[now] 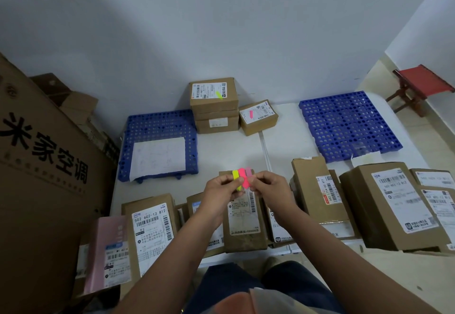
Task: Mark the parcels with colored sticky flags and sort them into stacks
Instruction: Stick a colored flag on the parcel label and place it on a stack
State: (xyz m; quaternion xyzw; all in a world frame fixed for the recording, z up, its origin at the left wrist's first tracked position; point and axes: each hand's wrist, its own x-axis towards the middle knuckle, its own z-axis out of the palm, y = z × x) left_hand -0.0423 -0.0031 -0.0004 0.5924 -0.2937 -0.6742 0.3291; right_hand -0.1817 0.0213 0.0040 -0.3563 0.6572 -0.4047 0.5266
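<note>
Parcels [245,217]: row lying below and beside both hands; flagged stack [213,104] well beyond them.
Left hand [219,191]: pinches flags [242,178].
Right hand [267,188]: pinches the flags' right edge.
Flags: between hands, above parcels.

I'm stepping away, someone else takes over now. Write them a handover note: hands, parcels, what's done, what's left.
Left hand holds the sticky flags; right hand pinches at their pink edge.
Done: far stack by the wall, top parcel with a yellow flag; beside it a single parcel with a pink flag.
Left: the near row of parcels shows no flags. Flag each and stack by colour.
Both blue pallets hold no parcels.
</note>
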